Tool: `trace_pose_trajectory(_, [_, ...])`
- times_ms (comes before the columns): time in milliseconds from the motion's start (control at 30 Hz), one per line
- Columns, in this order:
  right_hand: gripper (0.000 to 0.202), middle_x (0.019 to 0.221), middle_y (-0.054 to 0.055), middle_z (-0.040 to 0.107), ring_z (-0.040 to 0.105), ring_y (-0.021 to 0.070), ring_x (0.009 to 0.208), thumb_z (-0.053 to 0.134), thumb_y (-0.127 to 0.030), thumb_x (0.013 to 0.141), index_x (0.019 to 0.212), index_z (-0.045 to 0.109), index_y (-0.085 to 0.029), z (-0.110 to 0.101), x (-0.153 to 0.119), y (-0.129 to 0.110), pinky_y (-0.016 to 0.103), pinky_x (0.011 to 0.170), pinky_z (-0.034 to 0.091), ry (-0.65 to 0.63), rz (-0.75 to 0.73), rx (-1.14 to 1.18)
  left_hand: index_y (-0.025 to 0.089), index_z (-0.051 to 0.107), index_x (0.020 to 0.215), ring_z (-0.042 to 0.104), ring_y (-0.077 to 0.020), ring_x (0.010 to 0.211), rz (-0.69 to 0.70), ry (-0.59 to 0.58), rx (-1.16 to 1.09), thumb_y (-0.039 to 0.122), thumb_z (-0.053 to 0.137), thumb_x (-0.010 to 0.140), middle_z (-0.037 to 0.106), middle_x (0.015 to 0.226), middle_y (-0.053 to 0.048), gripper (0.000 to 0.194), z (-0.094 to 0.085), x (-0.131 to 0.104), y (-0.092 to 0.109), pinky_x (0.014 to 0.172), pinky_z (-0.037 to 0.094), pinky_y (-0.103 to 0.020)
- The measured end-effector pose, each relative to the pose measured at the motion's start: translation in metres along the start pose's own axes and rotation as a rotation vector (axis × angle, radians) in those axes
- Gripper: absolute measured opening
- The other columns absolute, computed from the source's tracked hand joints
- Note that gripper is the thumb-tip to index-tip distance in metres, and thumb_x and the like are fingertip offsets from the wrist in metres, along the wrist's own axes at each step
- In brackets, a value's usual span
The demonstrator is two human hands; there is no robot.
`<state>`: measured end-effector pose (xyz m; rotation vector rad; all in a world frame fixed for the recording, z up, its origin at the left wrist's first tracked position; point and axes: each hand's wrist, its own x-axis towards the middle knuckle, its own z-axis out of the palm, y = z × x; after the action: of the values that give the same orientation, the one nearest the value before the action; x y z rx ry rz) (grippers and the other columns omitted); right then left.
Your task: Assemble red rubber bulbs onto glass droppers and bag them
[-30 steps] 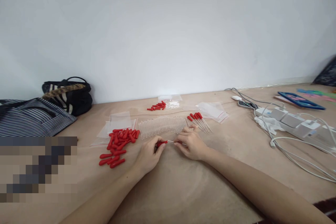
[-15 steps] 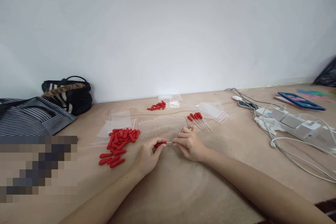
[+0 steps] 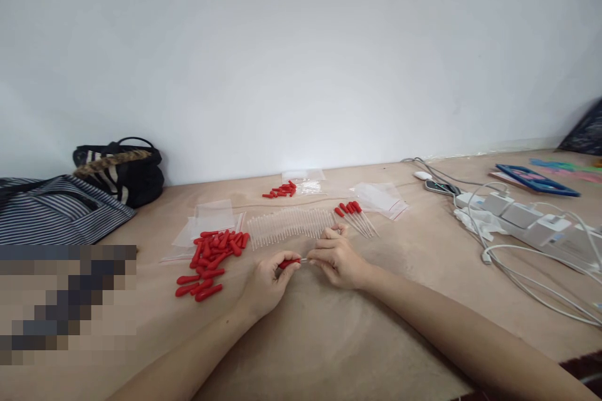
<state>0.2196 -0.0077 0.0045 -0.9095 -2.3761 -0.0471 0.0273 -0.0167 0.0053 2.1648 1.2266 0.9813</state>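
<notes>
My left hand (image 3: 269,279) is closed around a red rubber dropper bulb (image 3: 288,262), its open end facing right. A thin clear glass tube (image 3: 304,260) meets that end, pinched by my right hand (image 3: 339,258); how deep it sits in the bulb is hidden by my fingers. Left of my hands lies a pile of loose red bulbs (image 3: 214,257). Just beyond them stretches a row of bare glass tubes (image 3: 286,225). Several droppers with red bulbs on their tubes (image 3: 353,212) lie side by side past my right hand.
Clear zip bags (image 3: 376,195) lie at the back right, with more bags (image 3: 207,213) behind the bulb pile. A smaller group of red bulbs (image 3: 282,189) is near the wall. White chargers and cables (image 3: 522,216) occupy the right. A black bag (image 3: 136,172) and striped cloth (image 3: 61,210) are at left.
Both hands have lowered very slightly toward me. Less of the glass tube shows between my fingers, and the bulb and tube stay held end to end.
</notes>
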Motion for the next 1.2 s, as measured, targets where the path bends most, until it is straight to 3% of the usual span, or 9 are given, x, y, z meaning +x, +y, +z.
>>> trace_pose_trajectory(367, [0.018,0.067,0.001,0.058,0.043,0.0140,0.075,0.045,-0.021,0.083,0.084,0.064,-0.021,0.000,0.004,-0.003,0.035,0.079,0.018,-0.031,-0.016,0.019,0.020,0.062,0.082,0.061,-0.0156,0.067,-0.017,-0.033,-0.066,0.025,0.049,0.077,0.068,0.075,-0.001,0.015,-0.001,0.000,0.007,0.059,0.050,-0.025])
trace_pose_trajectory(500, [0.017,0.072,0.001,0.063,0.045,0.0147,0.076,0.048,-0.030,0.084,0.086,0.064,-0.023,-0.005,0.003,0.004,0.037,0.079,0.018,-0.022,0.035,0.043,0.019,0.056,0.089,0.062,-0.0155,0.068,-0.072,0.008,-0.090,0.027,0.052,0.076,0.066,0.078,-0.001,0.015,-0.004,0.002,0.002,0.059,0.050,-0.025])
trace_pose_trajectory(733, [0.021,0.067,0.001,0.063,0.047,0.0153,0.075,0.046,-0.030,0.085,0.079,0.065,-0.022,-0.008,-0.003,0.011,0.040,0.082,0.017,0.032,0.060,0.018,0.018,0.058,0.082,0.060,-0.0142,0.067,-0.007,-0.011,-0.057,0.028,0.051,0.078,0.064,0.073,0.000,0.013,-0.004,0.003,-0.005,0.058,0.048,-0.023])
trace_pose_trajectory(1033, [0.024,0.060,0.000,0.060,0.046,0.0146,0.072,0.044,-0.028,0.086,0.075,0.064,-0.020,-0.001,0.000,0.005,0.039,0.080,0.019,0.044,0.065,0.059,0.017,0.060,0.079,0.061,-0.0158,0.066,-0.068,0.030,-0.179,0.031,0.053,0.075,0.065,0.071,-0.002,0.016,0.001,0.000,-0.008,0.060,0.049,-0.025])
trace_pose_trajectory(1133, [0.021,0.065,0.000,0.062,0.046,0.0148,0.074,0.046,-0.029,0.085,0.077,0.065,-0.023,-0.004,0.000,0.008,0.039,0.081,0.018,0.009,0.088,0.041,0.018,0.058,0.090,0.061,-0.0169,0.073,-0.073,-0.026,-0.126,0.034,0.053,0.077,0.065,0.080,-0.003,0.022,-0.003,0.002,-0.010,0.065,0.050,-0.027])
trace_pose_trajectory(1200, [0.020,0.071,0.001,0.063,0.046,0.0155,0.077,0.048,-0.031,0.084,0.077,0.066,-0.024,-0.010,-0.001,0.016,0.039,0.081,0.017,0.016,0.147,0.007,0.019,0.052,0.106,0.060,-0.0189,0.084,-0.061,-0.012,-0.002,0.036,0.055,0.075,0.063,0.094,-0.005,0.036,-0.011,0.004,-0.012,0.072,0.050,-0.031])
